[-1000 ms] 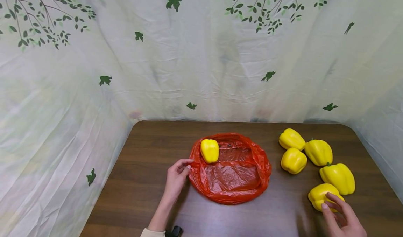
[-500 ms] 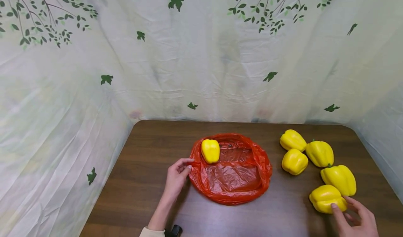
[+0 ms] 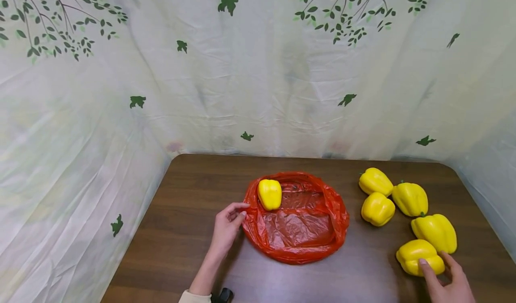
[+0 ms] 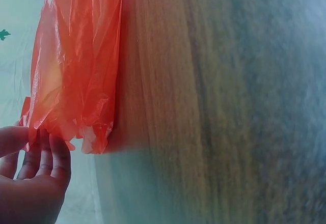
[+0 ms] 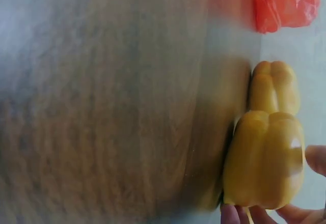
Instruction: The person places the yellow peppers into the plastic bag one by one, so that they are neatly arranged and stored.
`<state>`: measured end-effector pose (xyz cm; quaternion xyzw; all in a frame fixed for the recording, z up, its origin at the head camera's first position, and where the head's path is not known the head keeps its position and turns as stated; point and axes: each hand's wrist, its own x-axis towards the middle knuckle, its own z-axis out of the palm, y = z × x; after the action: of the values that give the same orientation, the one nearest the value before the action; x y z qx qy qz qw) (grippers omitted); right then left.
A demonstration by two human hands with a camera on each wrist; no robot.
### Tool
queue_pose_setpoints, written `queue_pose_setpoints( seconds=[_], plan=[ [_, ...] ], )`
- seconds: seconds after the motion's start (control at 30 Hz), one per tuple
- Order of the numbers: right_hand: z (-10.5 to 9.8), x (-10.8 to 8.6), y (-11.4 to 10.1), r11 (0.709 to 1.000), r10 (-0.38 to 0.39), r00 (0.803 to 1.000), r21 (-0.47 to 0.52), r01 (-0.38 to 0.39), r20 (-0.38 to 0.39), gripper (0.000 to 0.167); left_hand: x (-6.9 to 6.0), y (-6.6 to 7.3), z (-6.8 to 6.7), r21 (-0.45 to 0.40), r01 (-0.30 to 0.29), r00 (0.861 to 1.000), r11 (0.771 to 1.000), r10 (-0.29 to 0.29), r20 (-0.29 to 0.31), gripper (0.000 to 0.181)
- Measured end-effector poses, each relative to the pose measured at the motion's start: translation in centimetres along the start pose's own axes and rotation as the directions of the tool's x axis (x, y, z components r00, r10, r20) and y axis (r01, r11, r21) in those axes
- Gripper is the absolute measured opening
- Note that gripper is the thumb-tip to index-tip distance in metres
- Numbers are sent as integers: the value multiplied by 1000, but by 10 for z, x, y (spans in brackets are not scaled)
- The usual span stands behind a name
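A red plastic bag [image 3: 298, 245] sits on the table, its mouth spread wide and its rim rolled outward. Inside it, at the left, lies one yellow bell pepper [image 3: 269, 194]. My left hand [image 3: 225, 229] pinches the bag's left rim between thumb and fingers; the left wrist view shows the same hand [image 4: 38, 168] at the bag's edge. On the right, my right hand [image 3: 449, 278] holds the nearest bell pepper [image 3: 415, 256] by its right end, thumb in front and fingers behind. That bell pepper [image 5: 265, 160] still rests low at the tabletop in the right wrist view.
Several more yellow bell peppers [image 3: 409, 199] are grouped at the right of the brown wooden table [image 3: 201, 177], one touching or nearly touching the held one. A pale curtain [image 3: 262, 79] with leaf prints hangs behind the table's far edge.
My right hand has shifted from above the nearest bell pepper to its right end and taken hold of it. The pepper has turned slightly. My left hand stays at the bag's rim.
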<state>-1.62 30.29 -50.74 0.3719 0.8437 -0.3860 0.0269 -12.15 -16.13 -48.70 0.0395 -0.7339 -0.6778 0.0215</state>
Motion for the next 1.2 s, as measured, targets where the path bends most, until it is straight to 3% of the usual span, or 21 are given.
queue_pose_setpoints(
  seconds=[0.1,0.3,0.63,0.97,1.2],
  plan=[
    [0,2,2,1000,25,999,-1,-25,35,93,-5,14,2,-17,12,1000,1000,-12,10,20],
    [0,6,4,997,72,994,12,-73,80,99,-4,14,2,-4,9,1000,1000,-9,7,20],
    [-2,11,-1,983,126,982,117,-143,141,111,5,-14,-2,-21,10,1000,1000,-10,-13,23],
    [1,16,-3,988,42,993,143,-58,111,92,4,-18,-2,15,-23,1000,1000,23,-19,26],
    [1,13,-5,988,47,993,145,-62,106,91,4,-20,-1,8,-30,999,1000,30,-22,26]
  ],
)
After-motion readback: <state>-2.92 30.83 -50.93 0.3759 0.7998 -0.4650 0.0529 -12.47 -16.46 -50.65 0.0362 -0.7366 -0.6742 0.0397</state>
